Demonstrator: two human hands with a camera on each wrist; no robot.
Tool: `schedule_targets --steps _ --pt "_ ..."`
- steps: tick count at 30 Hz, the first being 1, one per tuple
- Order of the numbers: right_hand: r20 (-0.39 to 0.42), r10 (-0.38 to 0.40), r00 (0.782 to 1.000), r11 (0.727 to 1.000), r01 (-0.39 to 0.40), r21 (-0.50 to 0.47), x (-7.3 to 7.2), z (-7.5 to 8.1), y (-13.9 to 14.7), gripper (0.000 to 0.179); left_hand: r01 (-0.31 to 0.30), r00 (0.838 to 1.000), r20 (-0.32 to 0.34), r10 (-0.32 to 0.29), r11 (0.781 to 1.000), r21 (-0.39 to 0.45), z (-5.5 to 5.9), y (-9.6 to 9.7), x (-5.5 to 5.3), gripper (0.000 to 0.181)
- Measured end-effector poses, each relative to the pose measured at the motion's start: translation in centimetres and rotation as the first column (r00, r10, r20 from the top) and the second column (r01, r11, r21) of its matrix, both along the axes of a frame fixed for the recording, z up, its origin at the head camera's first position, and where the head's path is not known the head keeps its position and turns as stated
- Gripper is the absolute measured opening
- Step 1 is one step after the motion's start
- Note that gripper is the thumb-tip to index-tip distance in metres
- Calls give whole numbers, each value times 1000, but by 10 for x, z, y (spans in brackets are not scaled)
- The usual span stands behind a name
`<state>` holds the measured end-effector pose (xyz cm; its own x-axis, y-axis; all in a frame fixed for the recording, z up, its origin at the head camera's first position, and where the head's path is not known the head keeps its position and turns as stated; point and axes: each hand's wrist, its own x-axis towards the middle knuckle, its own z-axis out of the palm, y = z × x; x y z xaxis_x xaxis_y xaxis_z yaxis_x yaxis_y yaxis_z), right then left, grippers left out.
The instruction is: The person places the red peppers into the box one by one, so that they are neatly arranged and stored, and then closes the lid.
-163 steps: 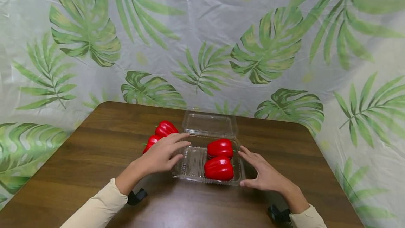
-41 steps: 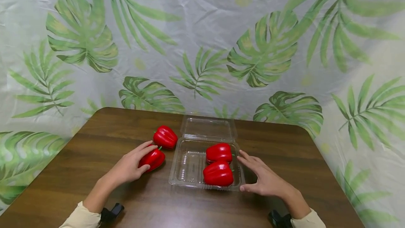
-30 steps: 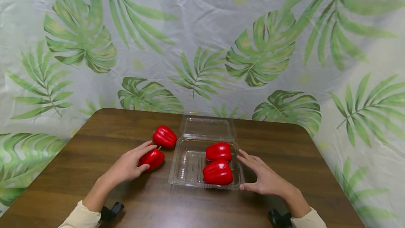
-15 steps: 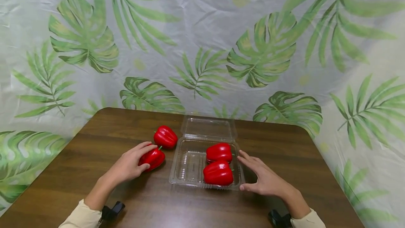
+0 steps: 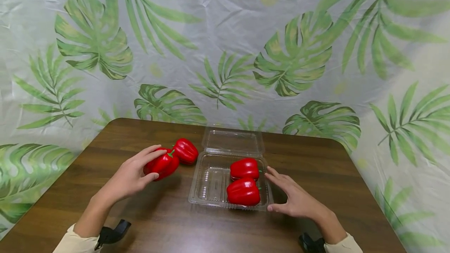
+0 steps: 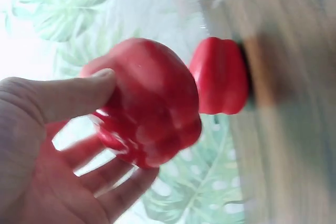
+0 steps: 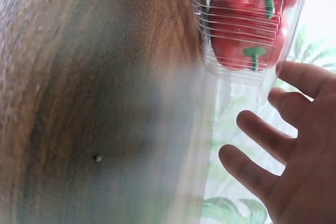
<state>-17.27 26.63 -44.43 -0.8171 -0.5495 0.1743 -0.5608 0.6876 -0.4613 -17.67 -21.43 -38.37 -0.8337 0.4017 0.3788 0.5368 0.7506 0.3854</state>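
Left hand [image 5: 128, 175] is now lifting 1 clamped red bell pepper [image 5: 165, 166], leaving 1 loose pepper [image 5: 185, 151] 10 o'clock of a clear plastic box [image 5: 212, 186].

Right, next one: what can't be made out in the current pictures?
Held pepper: in the head view, the left hand covers part of its left side.
Box: in the right wrist view, the top edge cuts it off.
Right hand: in the right wrist view, its thumb is mostly cut off at the top right corner.
Table: in the left wrist view, its grain is blurred.
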Motion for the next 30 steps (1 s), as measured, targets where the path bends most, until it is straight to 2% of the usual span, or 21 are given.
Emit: schedule_targets --steps 3,7,14,22,26,30 --pt "17 2 1000 1000 -2 -7 0 0 -1 86 18 998 -63 -19 1000 -13 6 -1 5 66" --pt "-7 0 1000 1000 0 18 -2 0 -2 86 18 993 -116 -24 998 -52 8 -3 8 68" --pt "5 9 1000 1000 -9 -11 -1 -1 -1 86 30 996 -86 -36 997 -66 4 -1 4 67" --pt "11 -5 1000 1000 5 -14 1 -2 1 87 56 988 -138 -67 995 -78 3 11 -3 66" --pt "24 -6 1000 1000 6 -13 0 -1 0 87 89 987 -125 -101 991 -96 6 19 -7 66" --pt "23 7 1000 1000 -6 -19 -1 0 0 86 126 979 -145 -142 985 -117 11 29 -12 66"
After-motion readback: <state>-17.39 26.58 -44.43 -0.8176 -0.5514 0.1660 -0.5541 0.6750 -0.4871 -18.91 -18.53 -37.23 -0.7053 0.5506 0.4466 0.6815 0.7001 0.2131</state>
